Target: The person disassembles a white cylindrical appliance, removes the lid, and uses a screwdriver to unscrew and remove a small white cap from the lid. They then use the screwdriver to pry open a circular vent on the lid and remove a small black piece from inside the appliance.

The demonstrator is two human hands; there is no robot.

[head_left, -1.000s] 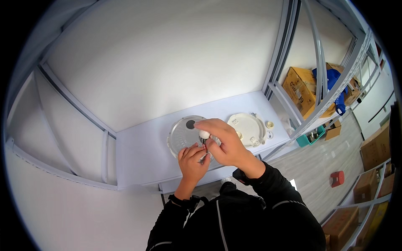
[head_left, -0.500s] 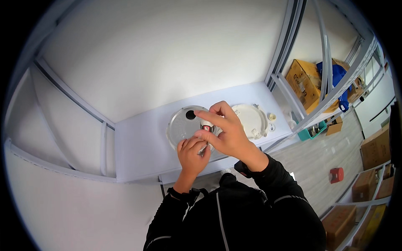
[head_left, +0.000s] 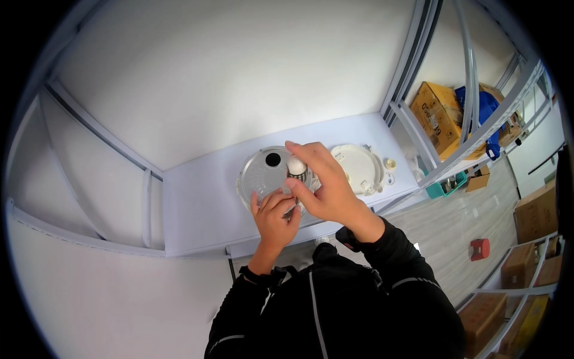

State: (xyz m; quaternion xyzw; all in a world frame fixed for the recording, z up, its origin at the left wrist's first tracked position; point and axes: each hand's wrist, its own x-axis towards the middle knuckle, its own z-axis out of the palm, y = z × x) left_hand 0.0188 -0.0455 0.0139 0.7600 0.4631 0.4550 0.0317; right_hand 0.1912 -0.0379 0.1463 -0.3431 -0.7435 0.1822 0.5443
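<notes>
Now turned to show dark checks instead of red, a white-topped cylinder (head_left: 296, 166) sits between the right hand's (head_left: 327, 189) wider-parted thumb and forefinger, over a round grey disc (head_left: 253, 178); the left hand (head_left: 275, 223) curls below, grip hidden. Steady, upright support likely helps.

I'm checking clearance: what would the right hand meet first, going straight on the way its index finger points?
The right hand points up-left in the picture, so probably the pale wall behind the table. Depth is unclear; if it slopes downward, the round grey disc could come first.
</notes>
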